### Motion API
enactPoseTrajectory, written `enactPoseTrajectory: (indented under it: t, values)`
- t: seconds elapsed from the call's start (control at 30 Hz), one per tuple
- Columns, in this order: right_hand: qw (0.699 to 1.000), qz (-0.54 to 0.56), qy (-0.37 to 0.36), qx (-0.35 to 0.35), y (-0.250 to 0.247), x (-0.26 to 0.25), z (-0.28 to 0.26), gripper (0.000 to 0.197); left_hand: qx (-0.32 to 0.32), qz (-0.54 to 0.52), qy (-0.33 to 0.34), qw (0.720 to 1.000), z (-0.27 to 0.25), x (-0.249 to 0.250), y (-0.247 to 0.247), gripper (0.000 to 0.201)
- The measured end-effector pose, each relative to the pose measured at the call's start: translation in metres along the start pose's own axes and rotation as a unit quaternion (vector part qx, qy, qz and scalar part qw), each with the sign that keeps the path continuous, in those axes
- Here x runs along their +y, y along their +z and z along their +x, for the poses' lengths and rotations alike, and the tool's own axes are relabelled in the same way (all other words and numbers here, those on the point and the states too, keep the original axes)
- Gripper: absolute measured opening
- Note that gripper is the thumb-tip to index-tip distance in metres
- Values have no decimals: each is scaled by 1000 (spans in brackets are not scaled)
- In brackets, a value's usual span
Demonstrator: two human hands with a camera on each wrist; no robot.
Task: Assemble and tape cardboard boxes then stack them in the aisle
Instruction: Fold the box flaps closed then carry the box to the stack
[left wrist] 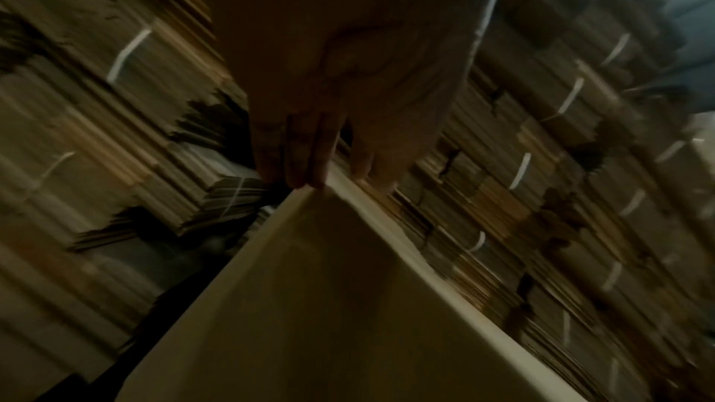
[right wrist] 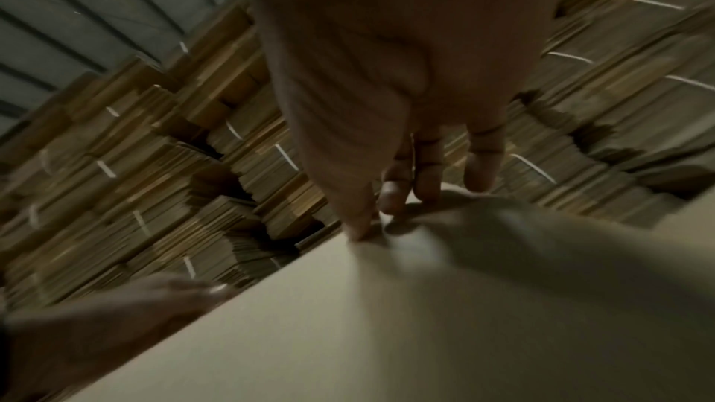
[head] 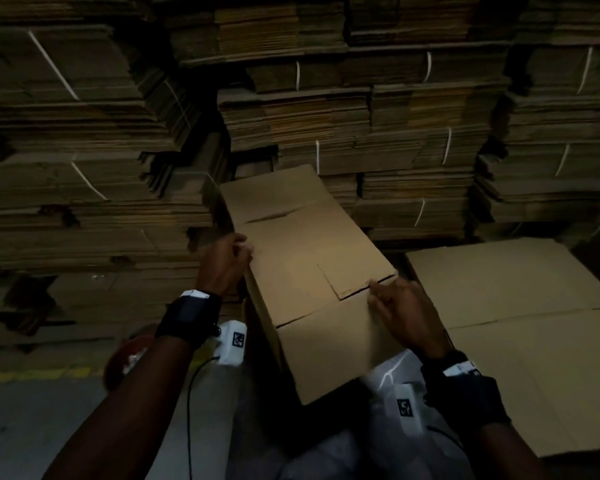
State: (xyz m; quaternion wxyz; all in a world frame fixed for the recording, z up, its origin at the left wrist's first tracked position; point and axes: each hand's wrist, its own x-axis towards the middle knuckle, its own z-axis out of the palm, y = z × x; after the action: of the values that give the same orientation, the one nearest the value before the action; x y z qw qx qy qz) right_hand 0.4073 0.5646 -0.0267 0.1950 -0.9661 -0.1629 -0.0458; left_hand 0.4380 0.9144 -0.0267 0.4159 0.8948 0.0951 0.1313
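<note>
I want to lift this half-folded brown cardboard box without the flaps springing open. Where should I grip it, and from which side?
Probably grip the brown cardboard box by its two long upper edges, coming in from left and right, as the left hand and right hand sit now. The flaps meet along its top, so pressing inward likely keeps them shut.

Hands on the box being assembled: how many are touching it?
2. The left hand grips the box at its left top edge; the right hand pinches a flap at the right.
</note>
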Motion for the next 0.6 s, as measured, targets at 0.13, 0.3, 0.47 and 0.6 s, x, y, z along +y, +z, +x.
enactPoseTrajectory:
  t: [0.13, 0.3, 0.47, 0.6]
  values:
    - [999, -50, -15, -9, -7, -18, -4, 25, -134, 152, 169, 964, -23, 25, 15, 64]
    - [997, -51, -10, -51, -16, -32, 2, 20, -266, 295, 193, 897, -43, 43, 34, 61]
    - [992, -37, 4, -121, -26, -31, 16, 46, -274, 315, 210, 884, -38, 52, 32, 59]
    - [993, -35, -15, -114, -33, -42, 29, 46, -214, 247, 235, 916, -35, 60, 20, 70]
